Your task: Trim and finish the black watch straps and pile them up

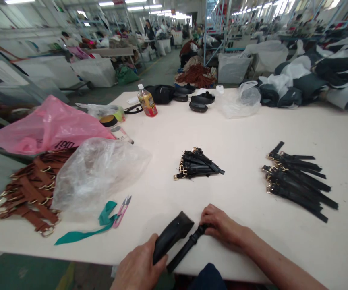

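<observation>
My left hand (143,262) is closed round a thick black, slightly curved object (175,231) with a flat, squared end; its exact kind is not clear. My right hand (222,225) pinches one end of a short black strap (186,249) with a keeper loop. The strap slants down toward the table's front edge, close beside the black object. Ahead of both hands lies a small pile of black buckle straps (196,165) with gold buckles. A larger spread of similar black straps (297,177) lies to the right.
Pink-handled thread snips (122,211) and a green ribbon (83,235) lie left, near a clear plastic bag (92,177), brown straps (30,191) and a pink bag (50,127). A drink bottle (147,100) stands farther back. Dark rolls (307,82) fill the far right.
</observation>
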`<state>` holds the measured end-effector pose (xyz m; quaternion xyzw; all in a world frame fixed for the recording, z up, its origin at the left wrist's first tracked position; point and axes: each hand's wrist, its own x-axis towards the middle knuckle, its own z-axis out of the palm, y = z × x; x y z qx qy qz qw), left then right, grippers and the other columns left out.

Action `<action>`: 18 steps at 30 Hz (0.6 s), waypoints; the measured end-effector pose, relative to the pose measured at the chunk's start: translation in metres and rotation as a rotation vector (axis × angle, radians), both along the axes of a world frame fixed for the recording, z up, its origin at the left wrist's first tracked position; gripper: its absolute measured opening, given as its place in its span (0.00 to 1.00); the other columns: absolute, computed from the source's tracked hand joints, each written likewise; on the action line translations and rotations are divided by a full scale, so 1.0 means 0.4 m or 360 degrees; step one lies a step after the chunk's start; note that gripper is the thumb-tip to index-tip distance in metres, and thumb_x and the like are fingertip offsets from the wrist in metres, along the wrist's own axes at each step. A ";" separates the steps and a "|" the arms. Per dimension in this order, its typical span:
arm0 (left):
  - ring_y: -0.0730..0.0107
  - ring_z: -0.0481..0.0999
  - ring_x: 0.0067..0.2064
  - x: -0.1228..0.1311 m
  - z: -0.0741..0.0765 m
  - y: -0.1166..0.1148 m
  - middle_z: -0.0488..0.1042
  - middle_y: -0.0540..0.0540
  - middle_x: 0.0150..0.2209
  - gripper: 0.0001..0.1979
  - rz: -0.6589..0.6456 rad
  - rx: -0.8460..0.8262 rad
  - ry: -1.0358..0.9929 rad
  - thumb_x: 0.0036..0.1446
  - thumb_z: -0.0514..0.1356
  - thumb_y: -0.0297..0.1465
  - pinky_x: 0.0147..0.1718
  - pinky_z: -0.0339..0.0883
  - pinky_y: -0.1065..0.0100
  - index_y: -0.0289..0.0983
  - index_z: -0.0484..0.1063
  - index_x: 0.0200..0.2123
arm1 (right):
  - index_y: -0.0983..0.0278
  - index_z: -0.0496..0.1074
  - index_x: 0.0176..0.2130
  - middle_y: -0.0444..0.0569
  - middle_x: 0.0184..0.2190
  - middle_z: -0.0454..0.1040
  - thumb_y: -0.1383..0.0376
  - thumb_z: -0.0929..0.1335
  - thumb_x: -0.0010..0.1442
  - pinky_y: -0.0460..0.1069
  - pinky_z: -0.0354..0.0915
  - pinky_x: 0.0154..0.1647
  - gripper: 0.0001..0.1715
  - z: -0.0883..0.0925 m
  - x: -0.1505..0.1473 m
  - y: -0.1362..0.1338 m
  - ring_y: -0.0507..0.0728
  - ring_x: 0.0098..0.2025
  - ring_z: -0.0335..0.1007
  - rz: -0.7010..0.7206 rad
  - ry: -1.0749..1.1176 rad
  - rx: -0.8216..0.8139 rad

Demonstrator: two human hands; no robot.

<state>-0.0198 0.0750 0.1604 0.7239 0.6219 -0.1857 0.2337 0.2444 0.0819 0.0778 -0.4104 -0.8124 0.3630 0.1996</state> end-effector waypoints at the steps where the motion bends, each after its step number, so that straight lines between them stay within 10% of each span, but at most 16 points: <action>1: 0.59 0.74 0.41 -0.014 0.005 0.001 0.75 0.43 0.38 0.18 0.0044 0.0005 0.0003 0.53 0.49 0.40 0.37 0.63 0.64 0.41 0.63 0.45 | 0.62 0.71 0.37 0.48 0.36 0.69 0.67 0.66 0.57 0.49 0.58 0.42 0.06 0.003 -0.002 0.003 0.55 0.41 0.60 0.0014 -0.0028 0.0013; 18: 0.62 0.73 0.43 -0.006 0.011 -0.048 0.75 0.42 0.39 0.18 0.0061 -0.0118 0.0027 0.55 0.47 0.37 0.39 0.62 0.67 0.39 0.62 0.47 | 0.61 0.73 0.32 0.48 0.35 0.72 0.63 0.62 0.61 0.49 0.61 0.39 0.11 -0.058 -0.034 -0.045 0.54 0.39 0.63 -0.0278 0.0131 0.0203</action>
